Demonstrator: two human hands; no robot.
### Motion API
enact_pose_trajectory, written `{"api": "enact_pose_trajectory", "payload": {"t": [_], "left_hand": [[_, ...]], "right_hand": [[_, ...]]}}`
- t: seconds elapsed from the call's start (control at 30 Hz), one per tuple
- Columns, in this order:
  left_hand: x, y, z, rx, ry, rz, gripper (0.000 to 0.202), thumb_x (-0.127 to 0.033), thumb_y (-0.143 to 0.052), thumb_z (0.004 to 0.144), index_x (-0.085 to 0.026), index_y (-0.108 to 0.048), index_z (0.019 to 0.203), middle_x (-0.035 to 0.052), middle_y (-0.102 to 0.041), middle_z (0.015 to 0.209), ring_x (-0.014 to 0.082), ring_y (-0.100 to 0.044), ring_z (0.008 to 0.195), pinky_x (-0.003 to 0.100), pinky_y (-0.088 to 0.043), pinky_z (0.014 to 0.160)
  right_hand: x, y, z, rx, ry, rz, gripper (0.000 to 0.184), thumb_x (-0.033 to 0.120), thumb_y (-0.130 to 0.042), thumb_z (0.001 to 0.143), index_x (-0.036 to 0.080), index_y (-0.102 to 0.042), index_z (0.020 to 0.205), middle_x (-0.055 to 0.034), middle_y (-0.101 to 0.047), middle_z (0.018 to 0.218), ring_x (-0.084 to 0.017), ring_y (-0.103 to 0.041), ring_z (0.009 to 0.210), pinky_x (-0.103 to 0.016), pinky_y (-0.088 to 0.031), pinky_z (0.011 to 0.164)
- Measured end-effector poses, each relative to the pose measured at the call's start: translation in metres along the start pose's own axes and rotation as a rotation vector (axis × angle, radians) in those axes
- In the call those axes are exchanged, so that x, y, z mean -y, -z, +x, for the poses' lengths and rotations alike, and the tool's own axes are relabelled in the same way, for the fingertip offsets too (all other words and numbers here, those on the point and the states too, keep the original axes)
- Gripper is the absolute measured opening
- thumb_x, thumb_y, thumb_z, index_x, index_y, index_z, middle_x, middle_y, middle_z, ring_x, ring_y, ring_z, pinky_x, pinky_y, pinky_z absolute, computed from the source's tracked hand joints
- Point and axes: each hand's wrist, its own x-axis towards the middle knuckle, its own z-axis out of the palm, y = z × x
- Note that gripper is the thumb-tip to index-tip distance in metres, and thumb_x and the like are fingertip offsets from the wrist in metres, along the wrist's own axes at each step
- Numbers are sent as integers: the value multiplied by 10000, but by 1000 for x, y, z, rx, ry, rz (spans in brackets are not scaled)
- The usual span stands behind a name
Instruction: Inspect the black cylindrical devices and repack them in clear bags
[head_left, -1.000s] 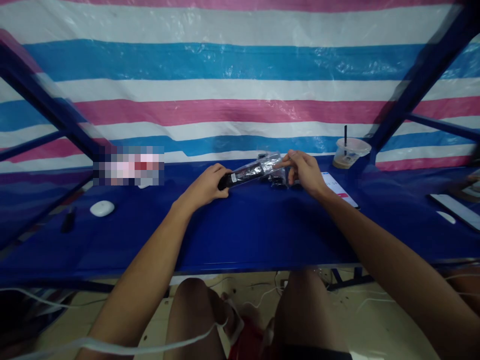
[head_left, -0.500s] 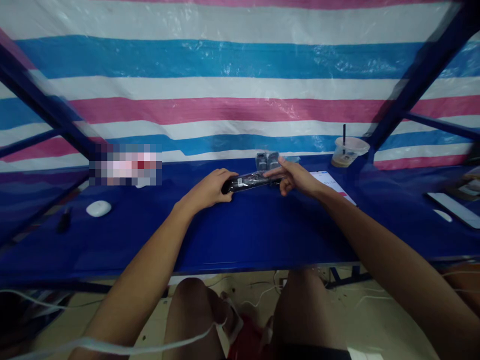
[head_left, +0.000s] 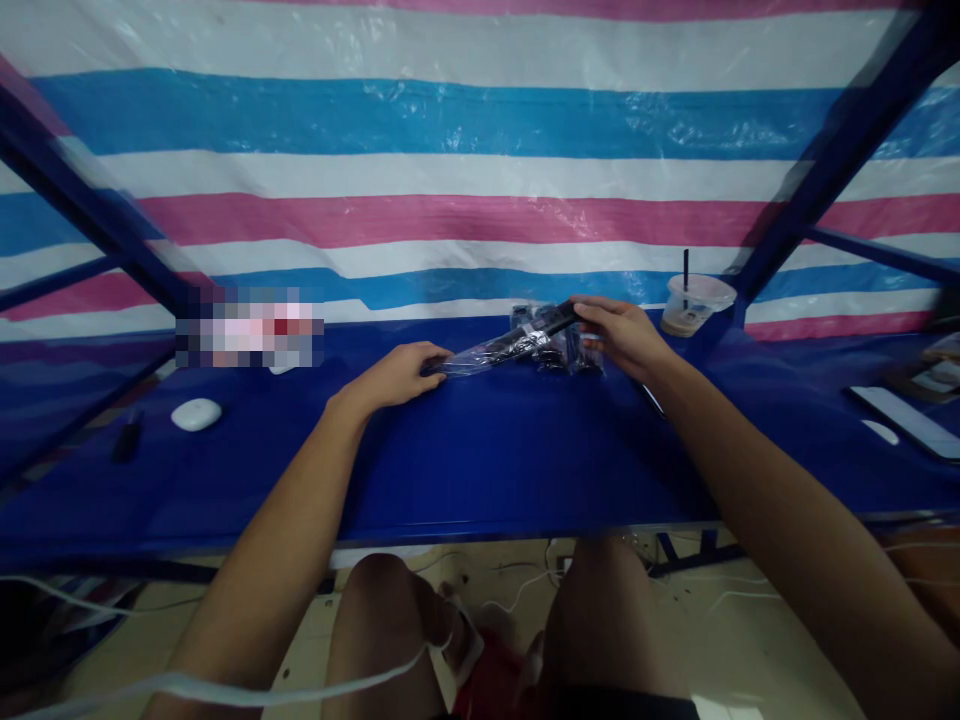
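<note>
A long black object [head_left: 553, 322], its kind unclear, lies tilted between my hands, partly inside a clear plastic sleeve [head_left: 469, 362]. My left hand [head_left: 409, 375] is closed on the sleeve's left end. With fingers pinched, my right hand [head_left: 616, 332] grips the black object's upper right end, which sticks out of the sleeve. Small dark plastic-wrapped packets [head_left: 583, 355] lie under and behind the object, just below my right hand. A phone [head_left: 654, 402] is mostly hidden beneath my right wrist.
The blue table [head_left: 480, 470] ends near my knees. A plastic cup with a straw [head_left: 694, 305] stands at the back right. On the left lie a white rounded case [head_left: 196, 414] and a dark pen-like item [head_left: 127, 438]. A flat pale device [head_left: 904, 420] lies far right.
My right hand has moved up and right with the black object's end, so the object now tilts. My left hand has shifted slightly left, and empty sleeve now shows beside it.
</note>
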Motion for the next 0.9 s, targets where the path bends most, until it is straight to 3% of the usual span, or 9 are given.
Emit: {"api": "enact_pose_trajectory", "payload": {"t": [0.1, 0.2, 0.33, 0.4, 0.47, 0.53, 0.63, 0.77, 0.9], "left_hand": [[1, 0, 0, 1, 7, -12, 415, -340, -644, 906, -226, -721, 1297, 103, -755, 1219, 270, -724, 1053, 426, -567, 966], [-1, 0, -1, 3, 9, -19, 418, -331, -652, 902, -224, -724, 1300, 102, -761, 1216, 267, -727, 1051, 423, -570, 968], [-1, 1, -2, 8, 4, 21, 429, -307, -642, 899, -225, -718, 1313, 95, -759, 1222, 265, -719, 1055, 418, -567, 975], [-1, 1, -2, 14, -8, 85, 454, -306, -645, 894, -218, -707, 1335, 104, -745, 1258, 294, -694, 1120, 461, -544, 1025], [-5, 3, -3, 3, -29, 137, 519, -358, -673, 896, -201, -673, 1391, 130, -705, 1339, 339, -642, 1225, 523, -499, 1090], [-14, 3, -4, -41, -66, 128, 625, -453, -714, 901, -192, -620, 1461, 156, -642, 1440, 372, -571, 1333, 564, -445, 1151], [-35, 0, -5, -147, -158, -1, 717, -559, -760, 899, -233, -577, 1511, 143, -593, 1508, 357, -514, 1416, 547, -407, 1203], [-63, -17, -1, -156, -348, -137, 658, -571, -803, 886, -283, -635, 1453, 105, -660, 1402, 311, -598, 1316, 504, -460, 1157], [-72, -29, 4, -117, -438, -139, 444, -488, -763, 948, -294, -714, 1344, 82, -694, 1288, 275, -649, 1204, 468, -518, 1064]], "right_hand": [[-10, 8, 12, -116, 101, 39, 398, 296, -843, 776, 269, -757, 1163, -48, -754, 1032, -222, -730, 963, -370, -639, 793], [-20, 19, 25, -239, 179, 83, 398, 266, -754, 844, 292, -700, 1237, -58, -726, 1111, -237, -728, 1046, -417, -642, 853], [-16, 27, 31, -299, 357, -12, 458, 423, -590, 978, 357, -580, 1431, -92, -674, 1313, -273, -707, 1136, -432, -638, 781], [-6, 22, 24, -273, 384, -51, 494, 506, -595, 976, 366, -574, 1449, -91, -685, 1313, -275, -715, 1105, -417, -632, 762], [4, 10, 10, -184, 331, -23, 530, 509, -705, 911, 333, -618, 1404, -87, -732, 1206, -261, -731, 1021, -388, -625, 759], [11, -7, -8, 5, 171, 10, 529, 454, -813, 834, 267, -676, 1310, -82, -761, 1047, -238, -735, 887, -365, -618, 728], [13, -33, -33, 264, -12, -16, 423, 392, -896, 759, 221, -721, 1104, -52, -773, 931, -202, -727, 811, -329, -601, 725], [7, -52, -48, 515, -62, -139, 340, 361, -894, 777, 206, -723, 1026, -51, -800, 932, -195, -740, 905, -317, -574, 827], [5, -53, -50, 593, -83, -186, 340, 360, -873, 799, 209, -725, 1064, -50, -811, 932, -195, -741, 912, -320, -557, 841]]}}
